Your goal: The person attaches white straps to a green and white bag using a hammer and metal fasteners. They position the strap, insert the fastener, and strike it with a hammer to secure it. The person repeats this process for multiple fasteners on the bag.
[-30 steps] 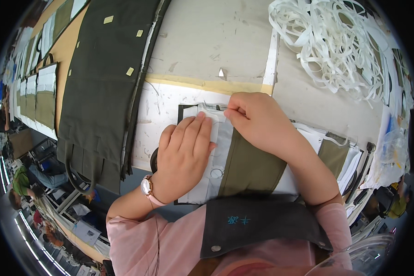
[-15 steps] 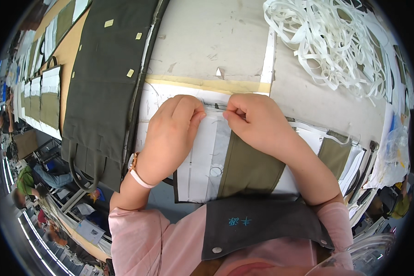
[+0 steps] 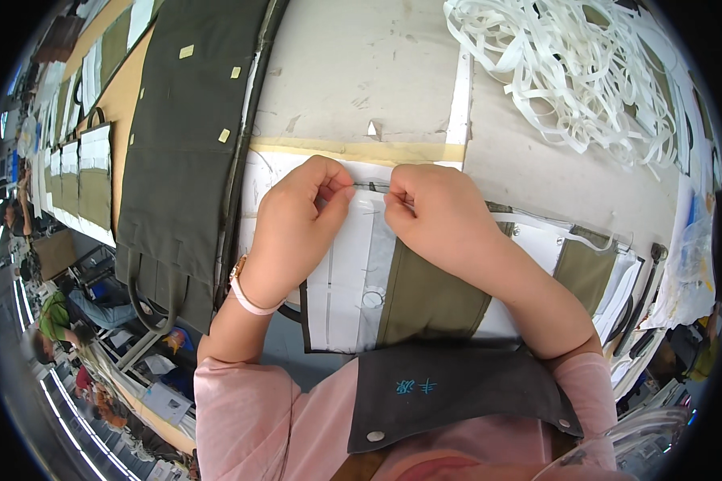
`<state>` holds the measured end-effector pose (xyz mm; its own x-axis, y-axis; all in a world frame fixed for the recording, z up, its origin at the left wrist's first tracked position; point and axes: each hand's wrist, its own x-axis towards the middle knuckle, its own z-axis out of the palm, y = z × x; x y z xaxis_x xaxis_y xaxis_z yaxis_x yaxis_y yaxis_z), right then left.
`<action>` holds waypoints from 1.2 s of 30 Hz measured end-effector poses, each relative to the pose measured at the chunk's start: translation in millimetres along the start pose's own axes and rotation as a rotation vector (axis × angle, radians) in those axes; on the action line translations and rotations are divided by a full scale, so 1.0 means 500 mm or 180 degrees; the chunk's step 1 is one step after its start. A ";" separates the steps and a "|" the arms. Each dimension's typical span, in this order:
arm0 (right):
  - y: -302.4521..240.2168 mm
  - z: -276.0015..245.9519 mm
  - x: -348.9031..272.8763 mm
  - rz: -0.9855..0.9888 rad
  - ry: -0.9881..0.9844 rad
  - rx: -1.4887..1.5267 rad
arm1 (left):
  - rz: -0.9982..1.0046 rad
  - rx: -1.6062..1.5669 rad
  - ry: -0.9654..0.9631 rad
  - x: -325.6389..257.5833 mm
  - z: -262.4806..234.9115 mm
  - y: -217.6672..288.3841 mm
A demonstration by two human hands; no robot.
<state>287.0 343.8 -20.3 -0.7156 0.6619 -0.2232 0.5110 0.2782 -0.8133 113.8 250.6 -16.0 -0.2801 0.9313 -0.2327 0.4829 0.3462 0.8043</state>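
Head view: closest in, your dark apron (image 3: 465,397) spans the lower middle, over a pink shirt (image 3: 249,409). Just beyond it, the white-and-olive panel (image 3: 431,289) lies in front of you on the table (image 3: 361,72). A pale-banded watch (image 3: 254,305) circles your left wrist. At the panel's far edge, your left hand (image 3: 297,212) and right hand (image 3: 445,204) sit slightly apart, each with thumb and curled fingertips pinching that edge. More panels (image 3: 583,276) lie to your right; dark fabric (image 3: 184,152) stretches along your left. Past your hands runs a yellow strip (image 3: 353,150), with tangled white tape (image 3: 569,80) at far right.
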 end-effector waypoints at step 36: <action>0.073 -0.059 -0.095 -0.1036 0.0576 -0.0521 | 0.1346 0.2551 0.0170 -0.100 0.049 0.014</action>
<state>353.7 343.1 -23.4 -0.7646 0.6287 0.1417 0.3512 0.5909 -0.7263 151.7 209.0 -12.2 0.0233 0.9990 0.0374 0.9812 -0.0300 0.1908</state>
